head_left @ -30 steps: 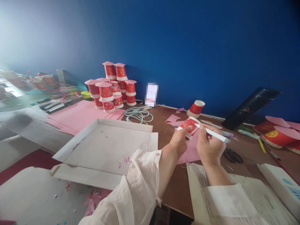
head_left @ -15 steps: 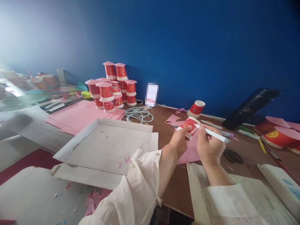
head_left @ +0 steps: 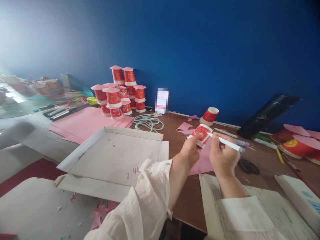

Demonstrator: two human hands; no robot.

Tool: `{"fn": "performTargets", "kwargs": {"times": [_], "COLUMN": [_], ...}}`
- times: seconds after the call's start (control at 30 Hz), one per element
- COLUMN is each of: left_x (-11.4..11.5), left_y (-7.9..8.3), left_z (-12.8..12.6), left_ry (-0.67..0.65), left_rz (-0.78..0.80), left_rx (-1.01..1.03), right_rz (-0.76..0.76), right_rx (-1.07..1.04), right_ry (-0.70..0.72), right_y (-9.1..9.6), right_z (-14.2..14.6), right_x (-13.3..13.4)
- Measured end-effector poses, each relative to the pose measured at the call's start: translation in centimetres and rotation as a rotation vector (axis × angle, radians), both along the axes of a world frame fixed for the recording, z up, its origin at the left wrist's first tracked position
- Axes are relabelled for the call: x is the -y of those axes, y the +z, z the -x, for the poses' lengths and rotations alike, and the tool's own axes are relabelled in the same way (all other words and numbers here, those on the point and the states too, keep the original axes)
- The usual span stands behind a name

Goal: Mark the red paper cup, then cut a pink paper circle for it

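My left hand (head_left: 191, 150) grips a red paper cup (head_left: 202, 130) with a white rim, tilted on its side, the thumb across its printed wall. In my right hand (head_left: 223, 151) is a white marker (head_left: 231, 144), held like a pen, its tip at the cup's wall; whether it touches I cannot tell. Just behind stands another red paper cup (head_left: 210, 115), mouth up. Pink paper (head_left: 203, 161) lies under my hands, and a smaller pink scrap (head_left: 185, 127) is to the left. Black-handled scissors (head_left: 248, 166) rest right of my right wrist.
Stacked red cups with pink paper discs (head_left: 113, 97) stand at the back left, beside a coiled cable (head_left: 148, 123). A shallow white cardboard tray (head_left: 132, 153) lies left of my hands. A black bottle (head_left: 268, 115) leans against the blue wall (head_left: 200, 50). Papers (head_left: 267, 203) lie at front right.
Almost nothing differs. The cup in my left hand and the marker in my right have shifted very slightly.
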State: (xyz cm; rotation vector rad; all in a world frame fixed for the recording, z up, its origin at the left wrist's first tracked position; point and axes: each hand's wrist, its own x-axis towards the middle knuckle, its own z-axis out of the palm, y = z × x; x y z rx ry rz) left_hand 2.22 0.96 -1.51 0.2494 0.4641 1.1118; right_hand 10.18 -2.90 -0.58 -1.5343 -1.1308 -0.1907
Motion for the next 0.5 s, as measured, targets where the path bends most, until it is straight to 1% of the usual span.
{"fn": "performTargets", "kwargs": {"times": [0.27,0.5], "left_x": [-0.09,0.24], "left_y": [-0.07,0.55], "left_z": [-0.07,0.16], "left_ry": [0.006,-0.008], "left_rz": [0.006,0.022], "left_rx": [0.004,-0.027], "right_rz": [0.000,-0.001], "right_rx": [0.023,0.015], "right_ry": [-0.004,-0.008], "right_y": [-0.03,0.00], "right_z": [-0.09,0.02], "right_x": [-0.01,0.02]}}
